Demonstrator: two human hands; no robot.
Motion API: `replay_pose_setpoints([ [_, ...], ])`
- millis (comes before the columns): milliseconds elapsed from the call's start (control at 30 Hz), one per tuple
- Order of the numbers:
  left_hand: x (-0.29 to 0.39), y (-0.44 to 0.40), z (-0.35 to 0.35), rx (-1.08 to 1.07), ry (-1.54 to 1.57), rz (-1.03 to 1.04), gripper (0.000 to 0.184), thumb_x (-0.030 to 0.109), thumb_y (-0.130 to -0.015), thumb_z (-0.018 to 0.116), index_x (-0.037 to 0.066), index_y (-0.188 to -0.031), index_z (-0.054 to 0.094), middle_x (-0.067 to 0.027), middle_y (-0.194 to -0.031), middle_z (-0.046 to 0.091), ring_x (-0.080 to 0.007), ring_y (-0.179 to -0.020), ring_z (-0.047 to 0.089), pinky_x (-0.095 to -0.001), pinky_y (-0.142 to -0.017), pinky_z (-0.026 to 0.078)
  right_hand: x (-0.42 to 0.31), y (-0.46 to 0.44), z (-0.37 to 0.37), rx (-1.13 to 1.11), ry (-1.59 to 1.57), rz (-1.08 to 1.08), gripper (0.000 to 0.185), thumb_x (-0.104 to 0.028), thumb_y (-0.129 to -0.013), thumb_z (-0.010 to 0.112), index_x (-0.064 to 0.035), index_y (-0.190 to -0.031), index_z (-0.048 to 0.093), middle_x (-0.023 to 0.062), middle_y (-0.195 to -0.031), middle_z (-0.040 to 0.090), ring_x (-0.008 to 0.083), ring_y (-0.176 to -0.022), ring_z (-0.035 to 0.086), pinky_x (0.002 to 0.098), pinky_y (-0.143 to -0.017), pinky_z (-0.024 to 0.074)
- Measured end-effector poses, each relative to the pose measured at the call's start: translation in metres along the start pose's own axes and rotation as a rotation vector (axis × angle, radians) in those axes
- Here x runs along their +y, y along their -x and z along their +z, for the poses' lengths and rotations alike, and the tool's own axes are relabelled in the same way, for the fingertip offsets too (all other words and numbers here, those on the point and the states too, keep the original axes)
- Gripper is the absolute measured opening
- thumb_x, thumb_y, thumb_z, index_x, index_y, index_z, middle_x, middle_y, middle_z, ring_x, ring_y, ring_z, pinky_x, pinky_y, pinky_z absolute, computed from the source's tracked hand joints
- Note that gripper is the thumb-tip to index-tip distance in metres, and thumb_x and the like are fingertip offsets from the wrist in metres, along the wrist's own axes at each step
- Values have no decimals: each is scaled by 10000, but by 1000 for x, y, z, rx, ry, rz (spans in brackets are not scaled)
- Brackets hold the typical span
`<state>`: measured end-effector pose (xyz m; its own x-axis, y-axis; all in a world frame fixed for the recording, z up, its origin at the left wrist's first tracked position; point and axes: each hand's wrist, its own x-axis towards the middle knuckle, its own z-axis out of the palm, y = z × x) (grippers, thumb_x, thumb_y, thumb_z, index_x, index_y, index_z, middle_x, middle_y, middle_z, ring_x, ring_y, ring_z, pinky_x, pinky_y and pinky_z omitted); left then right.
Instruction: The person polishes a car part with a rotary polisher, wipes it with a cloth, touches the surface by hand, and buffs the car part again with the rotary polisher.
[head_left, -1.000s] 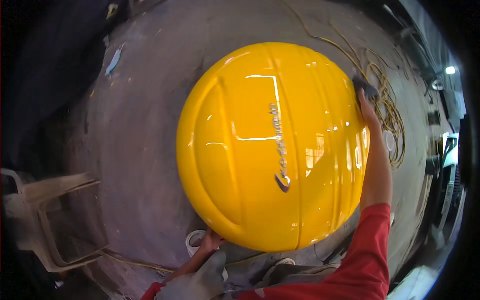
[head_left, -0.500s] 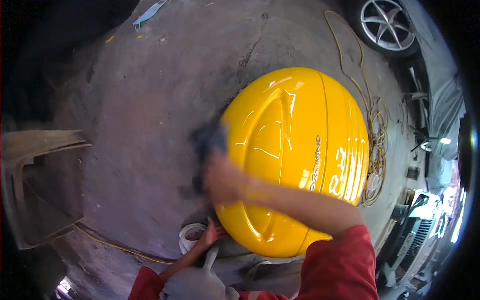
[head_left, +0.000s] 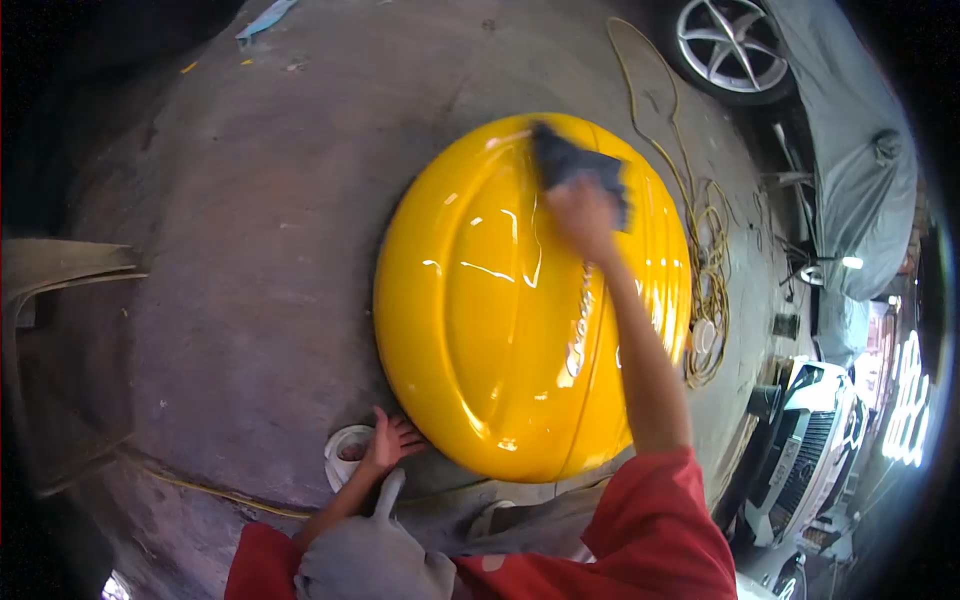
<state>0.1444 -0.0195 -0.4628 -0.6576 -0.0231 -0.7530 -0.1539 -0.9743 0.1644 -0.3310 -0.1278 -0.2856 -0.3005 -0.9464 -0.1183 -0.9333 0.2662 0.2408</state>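
Observation:
A large, glossy yellow vehicle panel (head_left: 470, 330) with raised lettering fills the middle of the view. On its far part, my right hand (head_left: 585, 212) is closed on a dark cloth (head_left: 575, 165); both are smeared by motion. The forearm reaches across the panel's right side. At the near left edge of the panel, my left hand (head_left: 392, 440) is open with its fingers spread and nothing in it. Whether it touches the edge I cannot tell. Just beside that hand, a round white container (head_left: 335, 462) stands on the floor.
A coiled yellow hose (head_left: 712, 265) lies right of the panel. Beyond are a silver wheel (head_left: 732, 45), a grey cover sheet (head_left: 850, 130) and a vehicle front (head_left: 800, 450). A curved panel (head_left: 60, 265) stands at left; a blue face mask (head_left: 266, 18) lies far off.
My right hand has swept with the cloth from the panel's left edge to its far right part. The left hand stays open near the edge. The view has shifted slightly.

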Motion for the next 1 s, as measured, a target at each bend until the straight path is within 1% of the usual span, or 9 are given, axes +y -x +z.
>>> replay_pose_setpoints([
  [33, -4, 2, 2, -10, -13, -18, 1153, 927, -723, 282, 29, -1445, 324, -200, -1370, 485, -363, -1237, 493, -545, -986, 430, -63, 39, -27, 253, -334, -52, 460, -389, -849, 621, -106, -1211, 597, 191, -1387, 482, 402, -1357, 365, 598, -1038, 338],
  [67, -4, 3, 1, 5, -28, -1, 1148, 923, -729, 285, 28, -1448, 320, -199, -1387, 474, -367, -1249, 487, -549, -996, 421, -101, 78, -65, 163, -537, -123, 514, -424, -825, 654, -87, -1210, 607, 189, -1452, 423, 417, -1373, 338, 603, -1059, 313],
  [333, 7, 7, 12, 21, -152, 216, 1032, 887, -766, 343, 111, -1444, 386, -132, -1375, 520, -329, -1233, 516, -512, -995, 424, -117, 311, -80, -323, -444, -574, 474, -540, -840, 594, -221, -1181, 674, 23, -1582, 260, 271, -1434, 271, 537, -1128, 257],
  [400, -1, -11, -24, -14, -94, 132, 1019, 888, -763, 358, 141, -1456, 373, -122, -1400, 492, -340, -1240, 500, -533, -988, 413, -118, 274, -72, -173, -464, -439, 546, -599, -844, 545, -293, -1294, 591, 32, -1579, 260, 294, -1432, 269, 591, -1124, 210],
  [567, 23, 15, 16, 54, -220, 120, 1025, 893, -765, 335, 143, -1463, 351, -165, -1423, 454, -366, -1264, 466, -543, -1029, 371, -131, 119, -49, 552, -588, 158, 684, -581, -899, 485, -164, -1438, 431, 171, -1385, 510, 391, -1361, 372, 616, -1112, 181],
  [667, 26, 16, 24, 117, -240, 137, 1038, 904, -760, 311, 143, -1465, 346, -168, -1424, 454, -373, -1275, 456, -547, -1041, 357, -154, 142, -54, 515, -640, 179, 695, -603, -893, 484, -161, -1428, 449, 169, -1396, 499, 388, -1370, 360, 616, -1110, 186],
  [833, 24, 2, 29, -89, -224, 392, 1104, 937, -723, 280, 122, -1465, 338, -179, -1431, 448, -390, -1278, 448, -562, -1048, 348, -121, 348, -42, -60, -692, -565, 549, -569, -874, 543, -232, -1306, 585, 37, -1551, 331, 329, -1472, 173, 617, -1152, 117],
  [900, 28, 7, 16, 145, -211, 108, 1107, 935, -725, 276, 115, -1465, 342, -191, -1431, 448, -401, -1284, 444, -575, -1052, 345, -73, 400, -15, 12, -703, -429, 500, -467, -815, 666, -263, -1269, 614, 49, -1548, 338, 330, -1456, 218, 617, -1146, 144],
  [1000, 28, 3, 8, 134, -336, 132, 1105, 932, -730, 267, 114, -1470, 338, -201, -1419, 462, -416, -1292, 439, -588, -1052, 340, -3, 421, 34, 195, -467, 392, 539, -377, -827, 679, -194, -1323, 571, 111, -1563, 292, 372, -1457, 199, 643, -1119, 148],
])
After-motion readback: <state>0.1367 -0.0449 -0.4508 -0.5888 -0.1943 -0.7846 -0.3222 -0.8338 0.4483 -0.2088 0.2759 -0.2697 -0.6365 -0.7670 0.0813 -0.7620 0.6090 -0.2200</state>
